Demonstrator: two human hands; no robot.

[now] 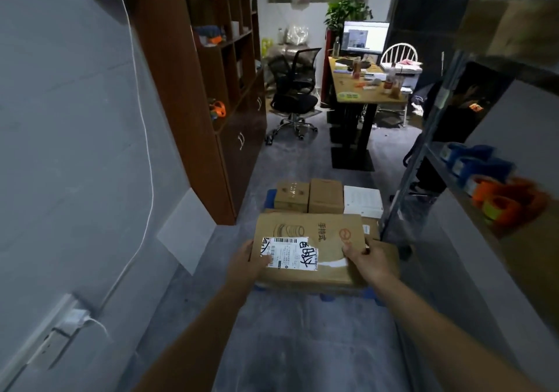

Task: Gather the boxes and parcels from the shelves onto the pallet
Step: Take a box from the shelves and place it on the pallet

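The left hand (245, 263) grips the near left edge of a large cardboard box (305, 225), thumb lying on its white shipping label (287, 252). The right hand (369, 258) clasps the box's right edge, thumb on top and fingers curled down the side. The box sits level over the near end of a blue pallet (371, 295); it may already rest on the parcels beneath, though the contact is hidden. Just beyond it on the pallet stand two small brown boxes (308, 195) side by side, with a white box (363, 201) to their right. A metal shelf (423, 161) at the right carries blue and orange tape rolls (496, 189). A brown bookcase (211, 89) lines the left wall, and farther back are an office chair (295, 89) and a table (360, 89) with a lit monitor (364, 36).
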